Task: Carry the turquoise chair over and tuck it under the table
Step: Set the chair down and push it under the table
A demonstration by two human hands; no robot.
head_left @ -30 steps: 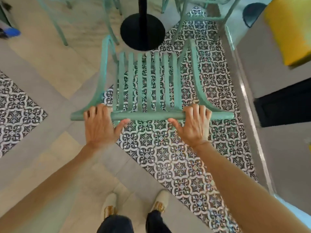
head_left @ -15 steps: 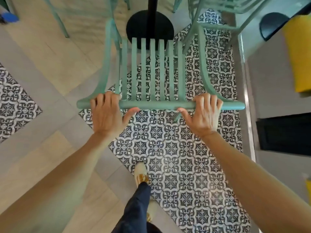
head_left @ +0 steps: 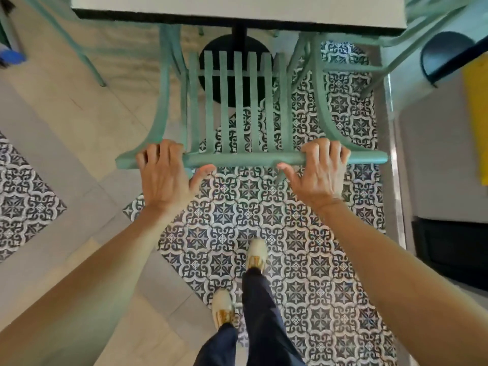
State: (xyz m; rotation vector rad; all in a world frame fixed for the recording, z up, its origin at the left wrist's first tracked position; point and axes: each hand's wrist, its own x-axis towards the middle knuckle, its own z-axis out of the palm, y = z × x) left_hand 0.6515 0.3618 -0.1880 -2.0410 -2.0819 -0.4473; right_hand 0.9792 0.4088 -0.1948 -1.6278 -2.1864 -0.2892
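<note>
The chair (head_left: 245, 107) is standing directly before the person, its top rail nearest them and its far end reaching under the near edge of the surface (head_left: 237, 9). The left hand (head_left: 165, 178) is lying on the rail's left part, the right hand (head_left: 319, 173) on its right part, well apart. The round base (head_left: 208, 52) of the surface's post is sitting on the floor (head_left: 79, 107) behind the chair's slats. Another chair (head_left: 369, 43) is standing to the right, partly under the surface. The 2 shoes (head_left: 256, 253) are standing on the floor behind the rail.

No legible text, labels, brands, numbers or signs anywhere in view.
</note>
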